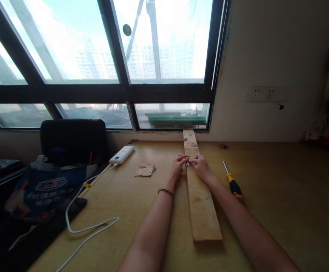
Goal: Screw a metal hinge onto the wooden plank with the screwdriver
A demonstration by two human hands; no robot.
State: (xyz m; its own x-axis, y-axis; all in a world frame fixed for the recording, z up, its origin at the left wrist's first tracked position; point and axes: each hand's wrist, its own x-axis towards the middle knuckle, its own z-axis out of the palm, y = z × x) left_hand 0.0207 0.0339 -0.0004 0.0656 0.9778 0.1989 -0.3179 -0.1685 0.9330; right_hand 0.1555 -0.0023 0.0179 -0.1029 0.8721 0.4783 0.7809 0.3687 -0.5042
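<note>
A long wooden plank (202, 200) lies lengthwise on the table, its far end near the window. On its left edge, about mid-length, sits a small shiny metal fitting (187, 163); its exact kind is too small to make out. My left hand (178, 166) pinches the fitting from the left, fingertips at its upper part. From the right, my right hand (200, 166) rests over the plank with its fingertips closed on the same fitting. A screwdriver (232, 184) with a yellow and black handle lies right of the plank.
Left of the plank, a torn cardboard piece (144, 170) lies beside a few screws (154, 170). A white power bank (122, 155) with a white cable (93, 228) is at the table's left edge. Beyond are a black chair (73, 136) and a blue bag (51, 189).
</note>
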